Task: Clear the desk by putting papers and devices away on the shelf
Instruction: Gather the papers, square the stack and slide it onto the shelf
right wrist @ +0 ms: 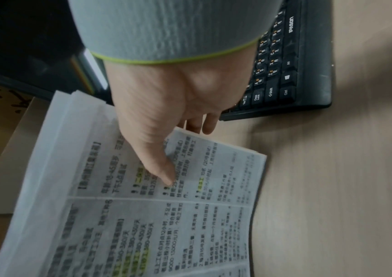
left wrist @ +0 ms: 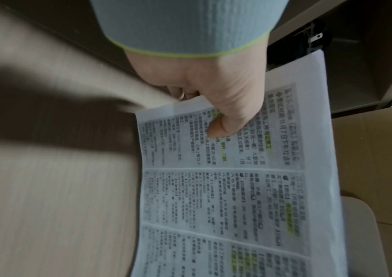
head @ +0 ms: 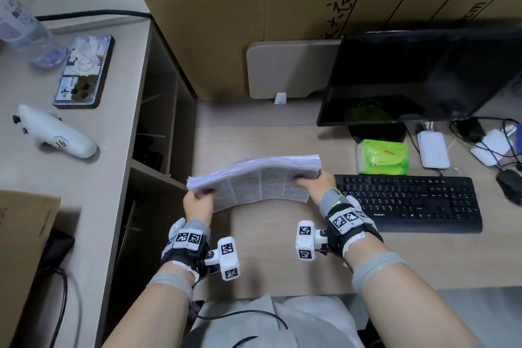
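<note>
Bottle [head: 19, 22], phone [head: 84, 70] and a white controller [head: 56, 135] lie on the raised shelf top [head: 113, 178] at the far left, the phone just right of the bottle and the controller nearer than both. Right of that top the shelf [head: 163, 110] opens in dark compartments beside the bench [head: 282, 248]. Left hand [head: 197, 202] grips the left edge of the papers [head: 254, 181], thumb on the printed top sheet and fingers [left wrist: 185, 93] curled beneath. This thick stack is held above the bench, just right of the shelf, sagging slightly between the two hands. Right hand [head: 313, 185] grips the right edge the same way, thumb pressed on top, fingers [right wrist: 204, 123] under the stack. Just right of it lies a black keyboard [head: 409, 200]. Beyond the keyboard sit a green tissue pack [head: 382, 157] and a dark monitor [head: 423, 76]. Farther right are a white device [head: 432, 148], tangled cables [head: 485, 135] and a black mouse [head: 511, 183].
</note>
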Tool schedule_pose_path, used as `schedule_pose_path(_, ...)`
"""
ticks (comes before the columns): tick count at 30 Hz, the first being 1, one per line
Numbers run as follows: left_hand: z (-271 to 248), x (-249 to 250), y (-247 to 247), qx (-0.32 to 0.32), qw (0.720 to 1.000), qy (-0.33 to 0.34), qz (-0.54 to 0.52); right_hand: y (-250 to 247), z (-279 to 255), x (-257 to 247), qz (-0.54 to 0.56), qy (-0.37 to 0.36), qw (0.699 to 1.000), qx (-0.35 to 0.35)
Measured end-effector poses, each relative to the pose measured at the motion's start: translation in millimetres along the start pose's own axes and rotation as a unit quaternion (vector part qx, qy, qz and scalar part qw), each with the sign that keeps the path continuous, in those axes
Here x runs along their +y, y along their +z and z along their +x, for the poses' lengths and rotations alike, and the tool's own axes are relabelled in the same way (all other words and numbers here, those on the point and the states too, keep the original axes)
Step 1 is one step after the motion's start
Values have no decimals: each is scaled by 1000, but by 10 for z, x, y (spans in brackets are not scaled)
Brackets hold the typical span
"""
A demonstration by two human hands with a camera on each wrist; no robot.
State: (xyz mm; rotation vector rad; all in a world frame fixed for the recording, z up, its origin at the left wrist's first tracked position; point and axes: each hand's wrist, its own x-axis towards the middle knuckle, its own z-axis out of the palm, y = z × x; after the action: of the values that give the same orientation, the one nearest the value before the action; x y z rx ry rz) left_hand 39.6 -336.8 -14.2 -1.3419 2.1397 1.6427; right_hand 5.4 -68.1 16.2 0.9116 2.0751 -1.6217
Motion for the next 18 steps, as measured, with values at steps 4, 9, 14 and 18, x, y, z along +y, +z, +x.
schedule_pose_path(4,-33,69,16,-28,1000,9,-2,38,3,107,5,28,998,-51)
schedule_pose_path(9,-58,151,115,-54,998,2,24,-120,28,57,39,44,997,-54)
schedule_pose_path(14,-71,65,254,-9,996,-85,-12,-314,-10,-59,119,42,991,-45)
schedule_pose_path(18,-278,41,511,-72,978,-166,-106,-513,12,-93,250,38,967,-39)
